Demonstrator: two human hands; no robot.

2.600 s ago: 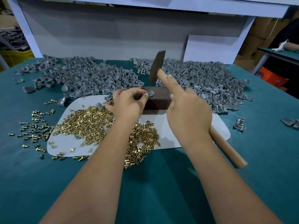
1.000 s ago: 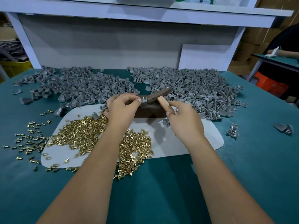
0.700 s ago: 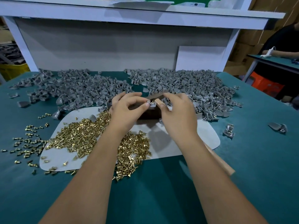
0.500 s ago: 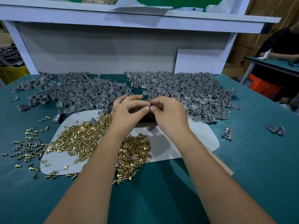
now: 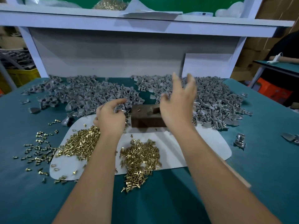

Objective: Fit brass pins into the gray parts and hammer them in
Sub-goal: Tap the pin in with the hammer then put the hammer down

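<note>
Head view: between cycles, by my reading. The right hand (image 5: 177,109) is raised and blurred, fingers spread, its grip apart and holding nothing, over the gray parts (image 5: 215,101) heaped at two o'clock. The left hand (image 5: 111,120) hovers by the dark block (image 5: 146,118); whether its curled fingers pinch anything I cannot tell. Brass pins (image 5: 140,156) lie at six o'clock on the table (image 5: 267,159). Next: pick a part and seat a pin.

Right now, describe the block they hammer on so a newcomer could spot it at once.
Find the white mat on the green table. At its far edge, between the left hand and right hand, sits the dark brown block. It is the only boxy brown thing among loose gray parts and brass pins.
</note>
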